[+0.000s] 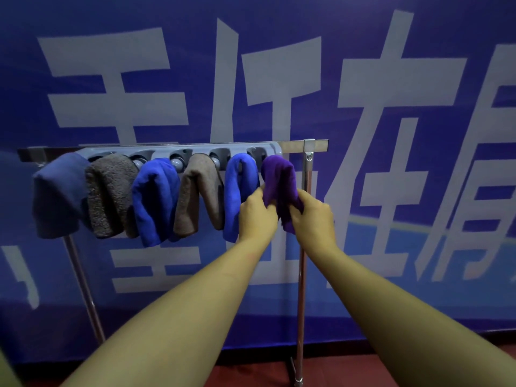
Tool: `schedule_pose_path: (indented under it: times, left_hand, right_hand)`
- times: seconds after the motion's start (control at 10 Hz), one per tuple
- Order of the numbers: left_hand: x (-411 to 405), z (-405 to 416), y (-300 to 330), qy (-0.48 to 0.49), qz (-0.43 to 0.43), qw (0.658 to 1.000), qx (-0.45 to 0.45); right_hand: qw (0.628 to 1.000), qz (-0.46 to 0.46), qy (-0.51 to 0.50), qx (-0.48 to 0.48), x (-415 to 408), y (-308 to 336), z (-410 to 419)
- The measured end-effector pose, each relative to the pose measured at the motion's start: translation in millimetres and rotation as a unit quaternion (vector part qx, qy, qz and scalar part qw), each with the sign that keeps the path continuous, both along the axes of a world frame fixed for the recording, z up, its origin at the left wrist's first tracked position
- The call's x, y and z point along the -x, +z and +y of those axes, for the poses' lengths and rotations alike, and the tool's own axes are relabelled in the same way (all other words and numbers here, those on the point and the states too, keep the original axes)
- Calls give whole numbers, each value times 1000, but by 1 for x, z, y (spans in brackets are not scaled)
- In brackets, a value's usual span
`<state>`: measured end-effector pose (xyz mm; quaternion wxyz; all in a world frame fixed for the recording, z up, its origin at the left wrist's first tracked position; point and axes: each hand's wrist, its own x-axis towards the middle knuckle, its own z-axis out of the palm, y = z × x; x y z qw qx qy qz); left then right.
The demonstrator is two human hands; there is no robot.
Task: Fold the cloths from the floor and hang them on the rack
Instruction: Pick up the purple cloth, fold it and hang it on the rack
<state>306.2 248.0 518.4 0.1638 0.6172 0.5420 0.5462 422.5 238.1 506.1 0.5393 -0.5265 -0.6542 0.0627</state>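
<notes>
We pinch the purple cloth [279, 180] at its hanging ends, left hand [258, 210] and right hand [314, 216]; soft, light, likely slips off rack [312, 145].

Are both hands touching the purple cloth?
Touching. The head view shows the left hand and right hand gripping the purple cloth's lower edges.

- left hand [255, 216], right hand [314, 219]: bare, no gloves, rings or watch seen
- both forearms bare, no sleeves in view

purple cloth [279, 180] | blue banner [279, 23], white characters | silver rack [304, 219]
</notes>
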Motion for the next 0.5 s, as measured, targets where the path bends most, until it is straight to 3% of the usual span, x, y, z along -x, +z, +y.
schedule_pose_path:
  times: [0.2, 0.3, 0.5]
  left_hand:
    - [11, -14, -4, -155, -4, 982, 105]
    - [12, -27, -4, -185, 0, 976, 113]
    - [28, -53, 1, -138, 10, 986, 91]
  right_hand:
    - [998, -42, -12, 40, 1, -5, -6]
    - [998, -39, -12, 42, 4, -4, -18]
    - [1000, -15, -11, -8, 15, 6, -55]
